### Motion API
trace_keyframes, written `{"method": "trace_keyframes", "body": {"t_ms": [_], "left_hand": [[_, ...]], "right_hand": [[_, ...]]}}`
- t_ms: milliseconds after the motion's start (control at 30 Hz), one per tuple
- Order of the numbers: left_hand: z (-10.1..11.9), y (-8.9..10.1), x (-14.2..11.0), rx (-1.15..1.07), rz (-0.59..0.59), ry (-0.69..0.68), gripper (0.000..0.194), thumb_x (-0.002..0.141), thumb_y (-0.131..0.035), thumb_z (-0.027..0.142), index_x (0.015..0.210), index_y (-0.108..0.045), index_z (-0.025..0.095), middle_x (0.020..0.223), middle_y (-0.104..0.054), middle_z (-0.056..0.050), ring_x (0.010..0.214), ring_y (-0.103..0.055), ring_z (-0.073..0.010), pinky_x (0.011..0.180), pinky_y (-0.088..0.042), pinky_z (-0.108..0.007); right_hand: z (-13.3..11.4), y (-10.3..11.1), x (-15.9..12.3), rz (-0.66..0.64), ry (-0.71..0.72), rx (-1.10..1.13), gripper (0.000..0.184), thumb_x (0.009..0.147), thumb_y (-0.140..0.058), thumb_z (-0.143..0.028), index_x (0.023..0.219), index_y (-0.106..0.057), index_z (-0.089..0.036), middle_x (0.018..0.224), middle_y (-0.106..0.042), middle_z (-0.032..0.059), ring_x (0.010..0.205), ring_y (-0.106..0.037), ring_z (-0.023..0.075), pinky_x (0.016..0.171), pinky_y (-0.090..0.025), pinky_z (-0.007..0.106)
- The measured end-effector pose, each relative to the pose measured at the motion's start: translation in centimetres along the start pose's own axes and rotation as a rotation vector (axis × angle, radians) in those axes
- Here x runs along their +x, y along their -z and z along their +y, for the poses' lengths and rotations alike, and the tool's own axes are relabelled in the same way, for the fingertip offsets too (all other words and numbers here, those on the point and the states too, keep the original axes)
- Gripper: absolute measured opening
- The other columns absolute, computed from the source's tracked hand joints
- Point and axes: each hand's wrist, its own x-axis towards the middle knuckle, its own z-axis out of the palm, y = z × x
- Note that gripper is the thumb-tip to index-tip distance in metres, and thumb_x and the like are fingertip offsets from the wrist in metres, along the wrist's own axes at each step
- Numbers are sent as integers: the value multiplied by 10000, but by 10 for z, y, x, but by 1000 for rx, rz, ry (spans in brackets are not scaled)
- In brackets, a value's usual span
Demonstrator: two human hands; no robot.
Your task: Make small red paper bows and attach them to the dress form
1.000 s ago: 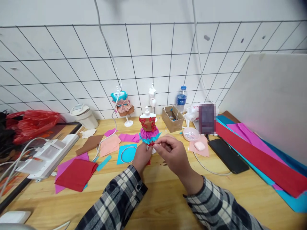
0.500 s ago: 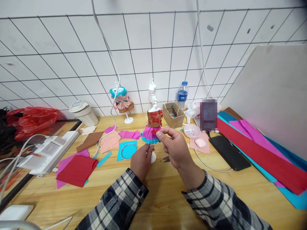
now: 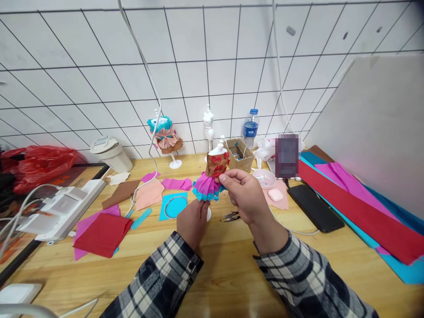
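Observation:
A miniature dress form wears a brown bodice with several red bows and a purple pleated skirt edged in turquoise. It leans slightly to the right. My left hand is closed round its stand just under the skirt hem, with part of the white round base showing beside the fingers. Between thumb and forefinger, my right hand pinches a small red bow against the front of the waist. The fingertips partly cover the bow. Small dark thread snips lie on the table below my right hand.
Behind stand a bare white dress form, a dressed one, a cardboard box and a water bottle. Fabric pieces and a power strip lie left. Right are a bead dish, a black phone and fabric strips.
The dress form has been raised, turned and tilted to the right. My right hand has carried the red bow up from the hem to the waist. The snips have come into fuller view.

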Motion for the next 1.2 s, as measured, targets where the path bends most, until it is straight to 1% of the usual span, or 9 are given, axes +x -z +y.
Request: {"method": "trace_keyframes", "body": {"t_ms": [133, 300, 567, 667, 900, 1000, 1067, 1167, 1200], "left_hand": [[-1, -1, 0, 28, 3, -10, 348, 955, -335, 375, 907, -647, 228, 825, -703, -42, 755, -629, -191, 560, -303, -266], [-2, -2, 0, -17, 10, -1, 324, 950, -355, 357, 923, -650, 225, 852, -709, -39, 770, -635, -190, 581, -333, -261], [-1, -2, -1, -35, 22, -21, 338, 954, -341, 348, 918, -653, 222, 816, -695, -45, 758, -628, -194, 581, -332, -268], [-2, -3, -1, -31, 29, -36, 324, 950, -355, 334, 866, -640, 205, 790, -681, -47, 743, -624, -184, 580, -330, -261], [-3, -5, -2, -28, 41, -46, 306, 937, -375, 337, 811, -614, 192, 760, -669, -47, 712, -613, -178, 572, -327, -259], [-1, -5, -3, -68, 24, -44, 321, 940, -368, 346, 840, -638, 205, 769, -680, -44, 716, -617, -181, 575, -332, -262], [1, -5, -4, -107, 14, -37, 317, 937, -375, 353, 867, -650, 212, 783, -690, -41, 728, -625, -183, 578, -340, -261], [2, -5, -4, -180, 10, -33, 325, 934, -382, 372, 858, -651, 207, 799, -701, -36, 739, -633, -180, 592, -361, -259], [2, -5, -3, -202, 10, -34, 332, 935, -381, 375, 842, -650, 203, 795, -701, -34, 733, -633, -176, 595, -367, -257]], "right_hand": [[0, 4, 2, 30, 64, -91, 252, 656, -748, -375, 734, -630, -166, 533, -403, -78, 430, -245, 40, 390, -181, 198], [-1, 8, 2, 41, 112, -246, 266, 685, -716, -424, 738, -656, -171, 484, -253, -92, 429, -201, 58, 396, -159, 215], [3, 9, 2, 81, 206, -353, 222, 717, -689, -400, 716, -639, -184, 500, -219, -89, 456, -216, 71, 422, -191, 213], [2, 7, 0, 92, 238, -387, 202, 728, -675, -375, 705, -625, -181, 504, -212, -90, 458, -210, 70, 430, -180, 215], [-5, -3, -8, 184, 327, -492, 151, 722, -645, -294, 678, -561, -177, 521, -239, -88, 461, -229, 68, 432, -193, 209], [-3, -4, -10, 253, 462, -528, 206, 723, -651, -279, 677, -466, -200, 557, -270, -84, 472, -243, 70, 432, -213, 205], [0, -2, -11, 287, 615, -598, 203, 746, -639, -269, 685, -456, -208, 569, -291, -76, 482, -272, 79, 449, -249, 214], [3, 6, -13, 260, 914, -767, 36, 799, -584, -212, 765, -573, -211, 575, -373, -47, 521, -365, 108, 519, -331, 243], [3, 9, -13, 239, 1010, -827, 57, 804, -569, -185, 815, -615, -218, 589, -413, -33, 547, -404, 118, 542, -351, 251]]}}
